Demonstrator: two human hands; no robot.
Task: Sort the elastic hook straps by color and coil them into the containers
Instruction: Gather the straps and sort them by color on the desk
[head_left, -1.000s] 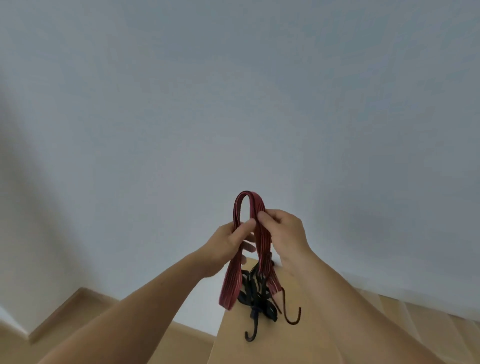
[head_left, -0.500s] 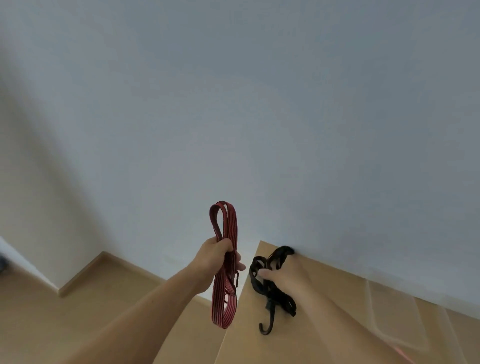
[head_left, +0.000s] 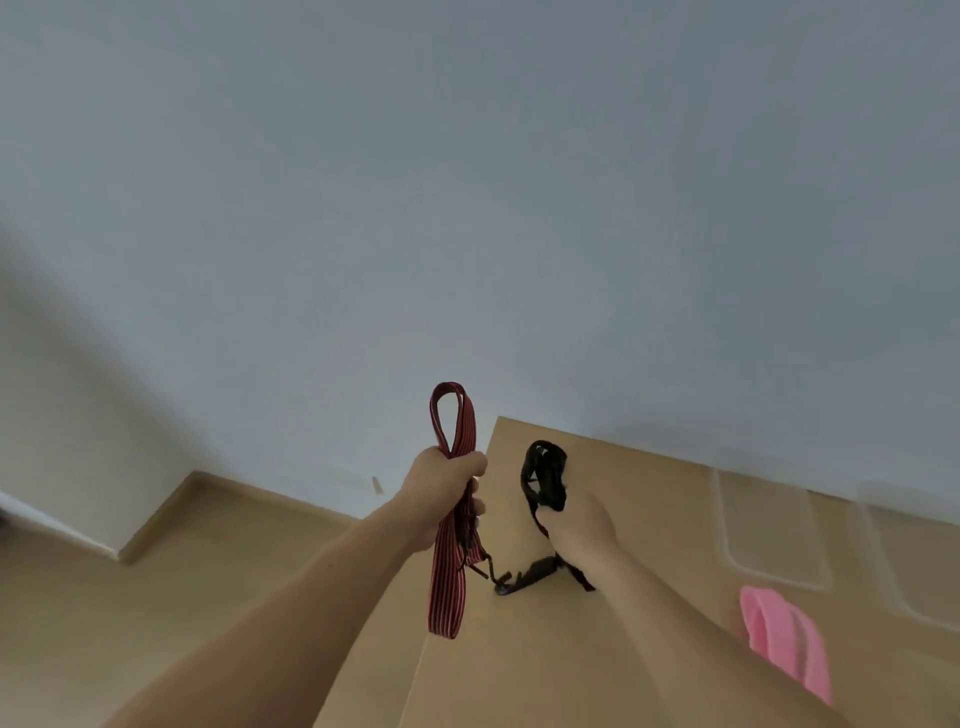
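Note:
My left hand (head_left: 447, 496) grips a folded red striped strap (head_left: 448, 577) in a fist. One loop of it sticks up above the fist, and the rest hangs down past the table's left edge. My right hand (head_left: 576, 527) holds a bundled black strap (head_left: 543, 475) above the wooden table (head_left: 519, 665). Its black hook (head_left: 524, 579) trails on the tabletop below the hand. Two clear plastic containers (head_left: 769, 535) (head_left: 914, 561) stand at the table's far right by the wall.
A pink strap (head_left: 784, 642) lies on the table at the right, in front of the containers. A pale wall runs behind the table. To the left the table ends above a wooden floor (head_left: 156, 597) with a skirting board.
My hands have parted: the left kept the red strap and moved left, while the right took up the black strap from the table. The view dropped, bringing the containers and pink strap into sight.

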